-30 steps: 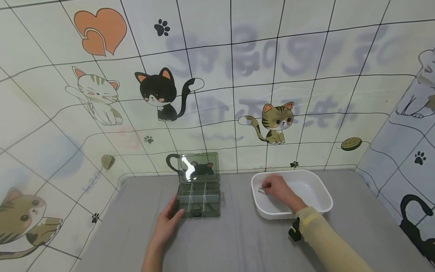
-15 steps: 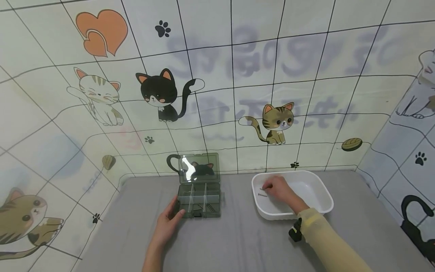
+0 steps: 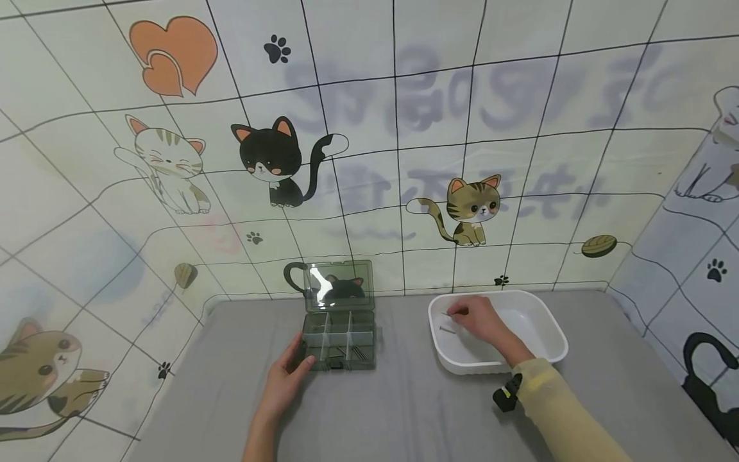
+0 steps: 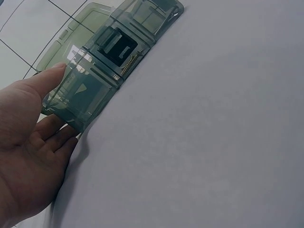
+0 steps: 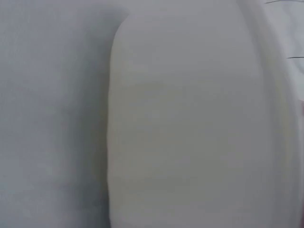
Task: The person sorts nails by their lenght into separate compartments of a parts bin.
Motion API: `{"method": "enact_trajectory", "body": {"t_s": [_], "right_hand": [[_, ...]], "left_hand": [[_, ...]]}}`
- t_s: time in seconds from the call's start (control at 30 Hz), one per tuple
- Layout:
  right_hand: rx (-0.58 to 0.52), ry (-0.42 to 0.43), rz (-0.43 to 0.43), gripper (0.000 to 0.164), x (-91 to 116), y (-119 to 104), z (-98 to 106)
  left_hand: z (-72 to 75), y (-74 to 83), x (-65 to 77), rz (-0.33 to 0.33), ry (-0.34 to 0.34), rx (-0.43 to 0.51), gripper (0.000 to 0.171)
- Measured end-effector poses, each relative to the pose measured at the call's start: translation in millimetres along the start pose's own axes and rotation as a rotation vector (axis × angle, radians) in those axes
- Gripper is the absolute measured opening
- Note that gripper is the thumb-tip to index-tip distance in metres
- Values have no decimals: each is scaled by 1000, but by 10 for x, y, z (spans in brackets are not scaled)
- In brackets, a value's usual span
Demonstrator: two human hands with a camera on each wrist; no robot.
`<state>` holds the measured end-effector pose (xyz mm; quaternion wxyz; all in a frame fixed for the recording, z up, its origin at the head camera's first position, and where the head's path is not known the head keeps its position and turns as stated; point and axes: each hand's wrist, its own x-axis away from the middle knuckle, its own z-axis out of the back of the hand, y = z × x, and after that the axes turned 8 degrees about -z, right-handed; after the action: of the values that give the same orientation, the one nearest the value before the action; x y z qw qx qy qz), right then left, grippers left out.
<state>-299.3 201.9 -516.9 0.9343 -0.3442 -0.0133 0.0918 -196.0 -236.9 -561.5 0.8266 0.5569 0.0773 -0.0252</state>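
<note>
In the head view, a green see-through compartment box (image 3: pixel 337 340) stands on the table with its lid (image 3: pixel 339 286) raised behind. My left hand (image 3: pixel 285 378) holds its left front corner; in the left wrist view the thumb lies over the front wall and the fingers curl at the end. Several thin screws (image 3: pixel 359 353) lie in the front compartments. My right hand (image 3: pixel 476 317) is inside the white tray (image 3: pixel 537 327), its fingertips pinching a thin screw (image 3: pixel 448 314). Another screw (image 3: pixel 447 330) lies on the tray floor below them. The right wrist view shows only the tray's wall (image 5: pixel 190 118), not the hand.
The grey cloth-covered table (image 3: pixel 398 398) stretches between box and tray. A cat-printed wall cloth (image 3: pixel 398 212) rises right behind both. A black device (image 3: pixel 507 393) sits on the right wrist below the tray's front rim.
My right hand has shifted slightly within the tray and a screw now lies visible apart below its fingertips. The left hand and box have stayed put.
</note>
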Motion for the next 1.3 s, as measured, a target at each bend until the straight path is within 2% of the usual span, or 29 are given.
{"method": "enact_trajectory", "body": {"t_s": [0.17,0.47,0.7,1.0,1.3], "right_hand": [[-20,-9,-12,12,49,-112,45],[-60,-1,70,12,99,-362,103],[-77,0,81,12,100,-535,100],[-119,-7,126,12,60,-694,-21],[-142,-33,162,12,-8,-933,-197]], "left_hand": [[0,-20,-8,9,0,0,66],[2,-8,5,-7,-6,1,67],[7,-5,8,-3,-8,3,67],[7,-8,3,-32,3,-3,66],[9,-14,3,-8,-11,7,66]]}}
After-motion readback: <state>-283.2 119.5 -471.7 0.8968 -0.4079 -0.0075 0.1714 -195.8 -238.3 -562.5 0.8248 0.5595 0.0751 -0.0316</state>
